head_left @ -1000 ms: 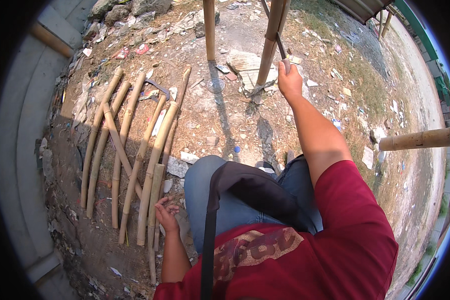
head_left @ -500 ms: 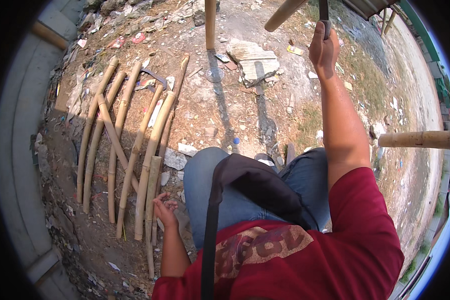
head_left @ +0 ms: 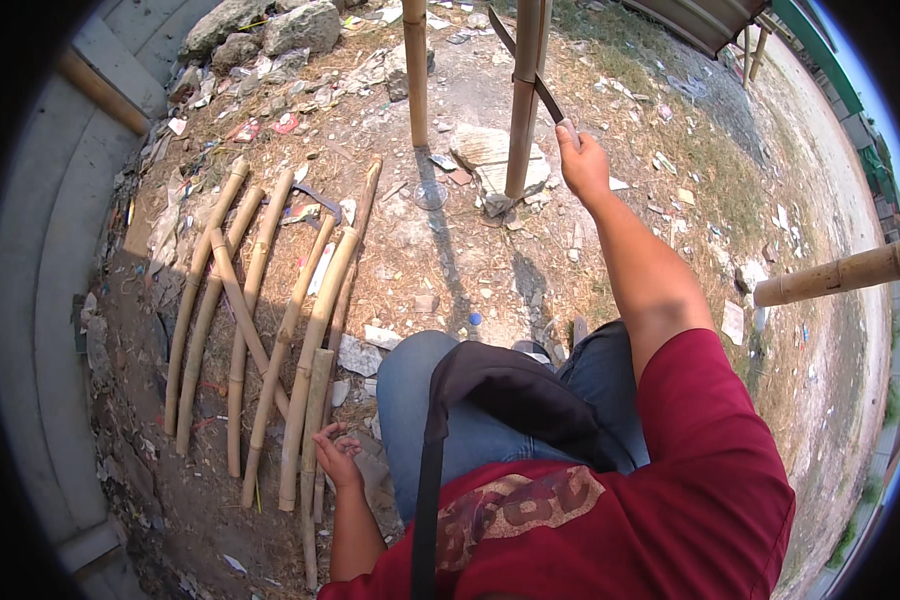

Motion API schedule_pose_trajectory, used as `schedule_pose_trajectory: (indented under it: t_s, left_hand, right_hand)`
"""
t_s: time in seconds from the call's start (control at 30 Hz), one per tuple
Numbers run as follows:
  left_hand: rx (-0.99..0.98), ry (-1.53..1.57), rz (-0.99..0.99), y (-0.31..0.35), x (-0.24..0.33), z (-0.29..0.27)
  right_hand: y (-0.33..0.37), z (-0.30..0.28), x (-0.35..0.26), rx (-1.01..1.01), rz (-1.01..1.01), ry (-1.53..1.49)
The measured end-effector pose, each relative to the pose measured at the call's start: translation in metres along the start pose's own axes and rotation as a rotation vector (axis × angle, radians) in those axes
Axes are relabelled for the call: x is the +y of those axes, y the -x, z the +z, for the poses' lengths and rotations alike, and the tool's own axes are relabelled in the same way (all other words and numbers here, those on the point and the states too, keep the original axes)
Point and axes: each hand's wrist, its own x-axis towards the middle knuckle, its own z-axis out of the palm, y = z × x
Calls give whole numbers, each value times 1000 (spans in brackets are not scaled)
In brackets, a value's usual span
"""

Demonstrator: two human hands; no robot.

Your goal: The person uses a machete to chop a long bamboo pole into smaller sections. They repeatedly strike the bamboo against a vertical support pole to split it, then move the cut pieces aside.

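Note:
My right hand grips the handle of a machete with a long, dark, slightly curved blade, out in front of me. The blade crosses an upright bamboo pole, which hides its middle part. I cannot tell whether it is stuck in the pole or behind it. The pole's lower end meets the edge of a pale, layered stone slab. Down at the left, my left hand holds nothing, its fingers loosely bent and apart. It is beside a short bamboo piece, one of several bamboo poles lying on the ground.
A dark curved tool lies past the bamboo poles. Another upright bamboo post stands ahead, and a bamboo pole juts in from the right. Rocks lie far left, with a grey wall alongside. Litter and rubble cover the ground.
My right hand has come down and to the left with the machete. The bamboo pole, tilted and raised before, now stands upright by the slab with the blade across it. My left hand stays by the poles.

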Motion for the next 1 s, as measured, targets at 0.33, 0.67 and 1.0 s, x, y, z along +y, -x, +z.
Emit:
schedule_pose_trajectory:
  t_s: [0.33, 0.67, 1.0]
  left_hand:
    - [-21, -14, -21, -13, -21, -2]
    - [-10, -12, -8, 0, -7, -3]
    - [-5, -17, -31, 8, -27, -11]
  right_hand:
    - [-4, -43, -23, 200, -161, -98]
    - [5, 14, 51, 31, 57, -43]
    - [-54, -66, -39, 380, -271, -234]
